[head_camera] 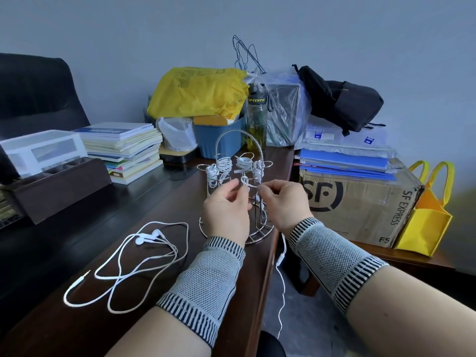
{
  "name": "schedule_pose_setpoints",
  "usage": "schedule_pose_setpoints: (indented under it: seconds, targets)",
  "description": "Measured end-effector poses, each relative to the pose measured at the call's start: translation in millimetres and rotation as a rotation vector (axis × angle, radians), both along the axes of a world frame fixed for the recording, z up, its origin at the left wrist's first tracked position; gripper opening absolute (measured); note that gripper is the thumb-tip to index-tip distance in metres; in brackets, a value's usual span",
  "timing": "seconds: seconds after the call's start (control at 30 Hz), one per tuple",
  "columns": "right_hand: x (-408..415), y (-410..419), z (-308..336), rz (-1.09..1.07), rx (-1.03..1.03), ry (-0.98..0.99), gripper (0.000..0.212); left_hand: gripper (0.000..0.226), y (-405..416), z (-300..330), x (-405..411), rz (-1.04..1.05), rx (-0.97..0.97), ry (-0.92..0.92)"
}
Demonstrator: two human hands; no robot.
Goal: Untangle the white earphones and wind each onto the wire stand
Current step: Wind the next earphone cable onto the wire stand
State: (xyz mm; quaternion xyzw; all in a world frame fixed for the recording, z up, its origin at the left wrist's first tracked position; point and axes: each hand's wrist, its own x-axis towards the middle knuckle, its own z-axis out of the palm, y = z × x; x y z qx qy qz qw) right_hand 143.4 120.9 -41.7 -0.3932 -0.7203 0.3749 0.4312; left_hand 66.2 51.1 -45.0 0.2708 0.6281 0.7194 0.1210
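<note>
White cord (246, 182), thin and limp, sits knotted between our two hands at the centre of the frame, just in front of the wire stand (233, 191). Our left hand (226, 212) pinches one side of the knot and our right hand (284, 202) pinches the other, fingers curled on the strand. Its tail (282, 292) hangs off the desk edge, lower right of centre. We judge it light, floppy and slippery, best gripped close to the knot. Several arms of the stand already carry wound cords. Another earphone set (134, 261) lies loose on the dark desk (64, 253), lower left.
</note>
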Motion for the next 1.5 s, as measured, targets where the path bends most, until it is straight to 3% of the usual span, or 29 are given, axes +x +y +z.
schedule_pose_setpoints:
  seconds: [0.1,0.37,0.63,0.83,1.0,1.1,1.2,1.27,1.37,1.5]
  targets:
    - [3,0,1,0.004,0.000,-0.021,0.017,0.027,4,0,1,-0.024,-0.037,-0.010]
    - [24,8,14,-0.093,0.008,-0.221,0.024,0.012,8,-2,-3,-0.017,-0.056,0.026]
    - [10,1,77,-0.119,0.339,-0.420,0.023,0.024,10,-7,-7,-0.045,-0.041,0.054]
    - [-19,-28,101,0.068,0.553,-0.893,0.019,0.029,5,-3,-4,-0.067,-0.038,0.022]
    - [-18,-49,88,0.119,0.725,-1.085,0.009,0.035,3,-4,-8,-0.024,-0.146,0.080]
    - [-7,-52,68,0.138,0.796,-1.020,0.013,0.022,5,-4,-7,-0.069,-0.057,0.035]
    - [10,-42,40,0.151,0.795,-0.679,0.022,0.021,6,-8,-7,-0.100,0.008,0.011]
    - [18,-32,31,0.119,0.566,-0.460,0.023,0.014,7,-10,-7,-0.097,0.008,0.034]
    - [29,-16,25,0.115,0.148,-0.333,0.017,0.017,6,-8,-4,-0.079,0.000,0.026]
    - [35,-2,28,-0.031,0.038,-0.333,0.023,0.018,5,-5,-3,-0.087,0.009,0.022]
